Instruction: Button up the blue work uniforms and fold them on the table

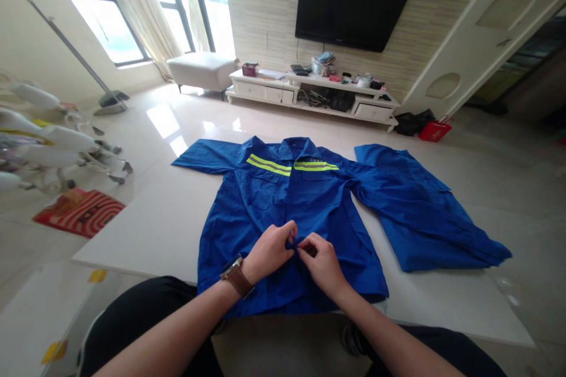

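A blue work jacket [309, 206] with yellow-green reflective chest strips lies spread on a white table [145, 212], collar away from me. My left hand [272, 250], with a brown-strapped watch [237, 277] on its wrist, pinches the jacket's front edge below the middle. Close beside it, my right hand [322, 259] pinches the same front placket between thumb and fingers. The cloth is gathered up slightly between my fingertips; whether a button is there I cannot make out. Folded blue trousers [398, 235] lie to the right, partly under the jacket's sleeve.
Beyond the table stands a low white TV cabinet [260, 91] with several small items, under a wall-mounted TV [358, 0]. A white bench [203, 70] is by the window. On the left are a red bag [79, 212], white chair-like frames and a dustpan [110, 103].
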Available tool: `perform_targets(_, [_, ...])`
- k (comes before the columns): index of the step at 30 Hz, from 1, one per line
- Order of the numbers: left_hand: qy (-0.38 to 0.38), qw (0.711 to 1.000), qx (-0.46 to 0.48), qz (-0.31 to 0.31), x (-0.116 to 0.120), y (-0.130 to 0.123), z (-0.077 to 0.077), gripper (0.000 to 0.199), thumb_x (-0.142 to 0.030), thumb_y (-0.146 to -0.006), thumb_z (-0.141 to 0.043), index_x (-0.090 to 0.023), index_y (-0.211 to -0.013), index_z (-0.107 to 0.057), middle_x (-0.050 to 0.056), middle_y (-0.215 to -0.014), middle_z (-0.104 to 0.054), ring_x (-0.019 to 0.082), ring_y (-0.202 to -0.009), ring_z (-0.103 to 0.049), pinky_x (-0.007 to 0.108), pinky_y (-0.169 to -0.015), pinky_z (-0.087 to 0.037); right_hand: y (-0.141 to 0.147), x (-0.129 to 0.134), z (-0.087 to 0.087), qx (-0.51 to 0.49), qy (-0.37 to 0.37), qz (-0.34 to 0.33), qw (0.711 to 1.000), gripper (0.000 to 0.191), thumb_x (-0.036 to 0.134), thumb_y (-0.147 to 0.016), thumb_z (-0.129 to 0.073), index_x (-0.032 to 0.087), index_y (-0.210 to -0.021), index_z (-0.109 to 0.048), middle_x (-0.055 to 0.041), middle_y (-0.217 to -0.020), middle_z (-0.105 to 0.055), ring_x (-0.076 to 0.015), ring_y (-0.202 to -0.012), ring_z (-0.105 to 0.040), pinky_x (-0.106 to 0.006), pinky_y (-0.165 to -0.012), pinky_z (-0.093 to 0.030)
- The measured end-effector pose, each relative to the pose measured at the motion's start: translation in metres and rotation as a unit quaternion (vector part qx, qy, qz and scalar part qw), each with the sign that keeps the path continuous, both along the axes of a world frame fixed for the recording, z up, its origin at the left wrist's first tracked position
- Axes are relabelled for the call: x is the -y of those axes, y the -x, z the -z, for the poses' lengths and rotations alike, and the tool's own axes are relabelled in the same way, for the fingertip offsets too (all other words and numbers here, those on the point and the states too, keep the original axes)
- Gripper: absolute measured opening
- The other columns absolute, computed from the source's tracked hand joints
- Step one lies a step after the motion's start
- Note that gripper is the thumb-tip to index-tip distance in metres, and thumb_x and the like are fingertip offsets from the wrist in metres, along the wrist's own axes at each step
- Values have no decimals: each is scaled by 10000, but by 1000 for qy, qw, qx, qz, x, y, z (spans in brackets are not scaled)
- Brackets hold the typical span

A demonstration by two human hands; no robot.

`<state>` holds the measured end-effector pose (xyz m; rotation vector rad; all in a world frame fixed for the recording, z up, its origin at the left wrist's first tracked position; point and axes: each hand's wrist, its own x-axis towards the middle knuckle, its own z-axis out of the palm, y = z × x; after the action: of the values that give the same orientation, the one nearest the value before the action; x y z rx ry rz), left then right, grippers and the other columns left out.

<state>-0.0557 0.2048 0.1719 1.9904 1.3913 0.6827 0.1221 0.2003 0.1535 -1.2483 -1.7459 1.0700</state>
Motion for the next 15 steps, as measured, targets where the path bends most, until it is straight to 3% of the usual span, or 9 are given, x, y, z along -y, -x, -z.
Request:
perform_targets(4, [-68,997,-11,-21,1,4,-13,303,-74,-669,-594,-233,-926,-567,17,-964,-658,213,-972,-598,358,-933,-418,1,-2,-2,6,-24,28,999,112,152,-812,-608,217,-725,-630,14,-739,-614,-171,-701,-606,-277,-658,-445])
perform_targets(6, [-74,995,-8,-61,0,7,-18,206,-112,-699,-602,-221,-872,-577,19,-909,-645,214,-936,-595,346,-870,-435,0,-3,-2,6,-33,43,999,117,146,-810,-603,217,-720,-620,17,-730,-605,-169,-695,-603,-276,-656,-439])
perform_targets(9, [22,994,60,-88,-1,11,-16,63,-242,-791,-630,-199,-774,-587,-14,-695,-592,160,-688,-562,274,-654,-422,0,-4,-3,0,-47,59,997,127,128,-807,-591,217,-720,-615,18,-730,-602,-166,-691,-601,-275,-662,-440])
perform_targets(12, [146,977,143,-61,-1,10,-5,265,-410,-826,-676,-173,-724,-621,-12,-625,-596,135,-581,-541,249,-552,-392,0,-3,-3,-10,-57,67,996,132,107,-797,-587,216,-728,-616,20,-740,-603,-162,-690,-602,-272,-665,-442])
perform_targets(15, [212,959,181,-55,2,4,5,354,-503,-807,-713,-151,-792,-679,16,-677,-660,150,-605,-601,249,-549,-428,0,-2,-3,-10,-63,64,996,133,98,-787,-596,214,-726,-622,21,-742,-605,-157,-684,-599,-269,-656,-435])
